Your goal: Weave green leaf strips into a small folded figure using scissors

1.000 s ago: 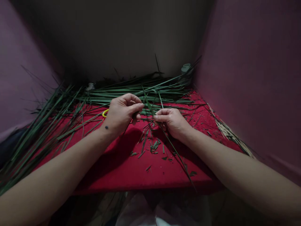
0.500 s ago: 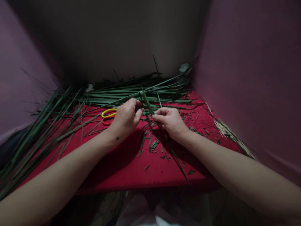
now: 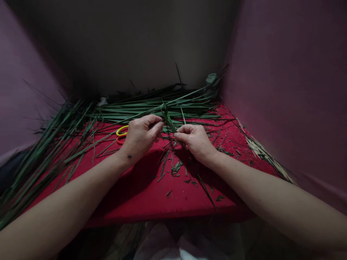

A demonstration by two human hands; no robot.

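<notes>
Left hand (image 3: 143, 130), shifted slightly outward since half a second ago: fingertips near-closed, hold unclear; folded leaf strip (image 3: 169, 121) between both hands' fingertips, right hand (image 3: 196, 141) pinching its lower end, presumably steadying the fold.

A red-topped table (image 3: 162, 204) stands with walls on three sides: a dark grey one (image 3: 151, 39) behind its far edge, a mauve wall (image 3: 21, 68) past the left edge, and a purplish wall (image 3: 284, 79) along the right edge. The light is dim, and shadow pools beneath the table's front edge, blurring whatever lies there.
</notes>
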